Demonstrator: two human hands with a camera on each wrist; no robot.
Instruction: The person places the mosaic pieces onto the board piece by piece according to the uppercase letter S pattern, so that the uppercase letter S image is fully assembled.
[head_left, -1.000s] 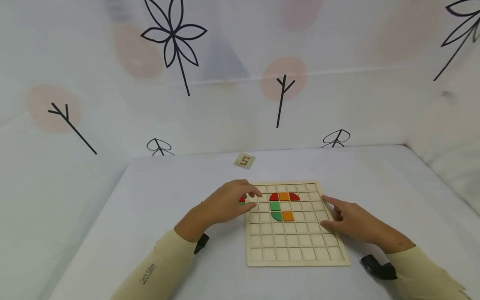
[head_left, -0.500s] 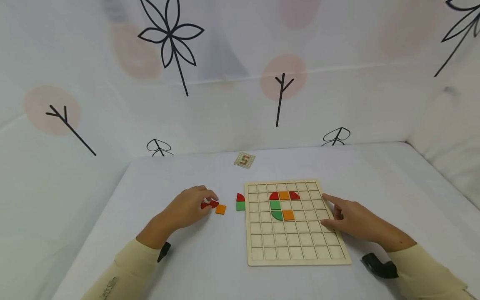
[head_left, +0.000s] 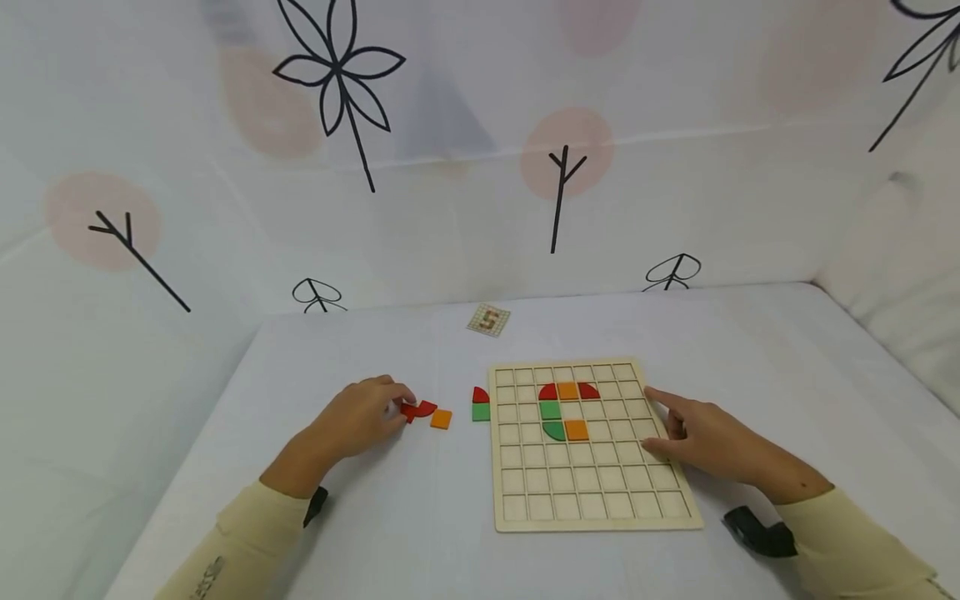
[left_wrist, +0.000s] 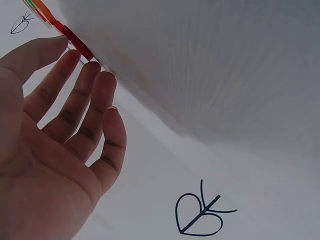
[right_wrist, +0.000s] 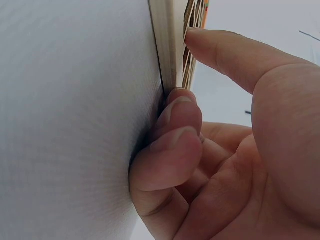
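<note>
My left hand (head_left: 365, 417) is at a small group of red quarter-round tiles (head_left: 427, 408) on the white table. Its thumb and fingertips are beside the nearest red tile (left_wrist: 77, 43), close or touching; a firm pinch does not show. Just right of them lies an orange square tile (head_left: 441, 419). My right hand (head_left: 708, 443) rests at the right edge of a wooden grid board (head_left: 592, 483), thumb on its top (right_wrist: 170, 45) and the lower fingers bent against its side. Red, orange and green tiles form a curved shape (head_left: 551, 411) on the board.
By the board's left edge lie a red quarter-round (head_left: 480, 395) and a green square tile (head_left: 481, 412). Behind the board is a small pattern card (head_left: 489, 320) with an S-like figure. A printed cloth (head_left: 465, 208) hangs at the table's back.
My left hand has left the board's left side and moved left to the loose red tiles, shifting slightly further left in the last half second. The right hand stays at the board's edge.
</note>
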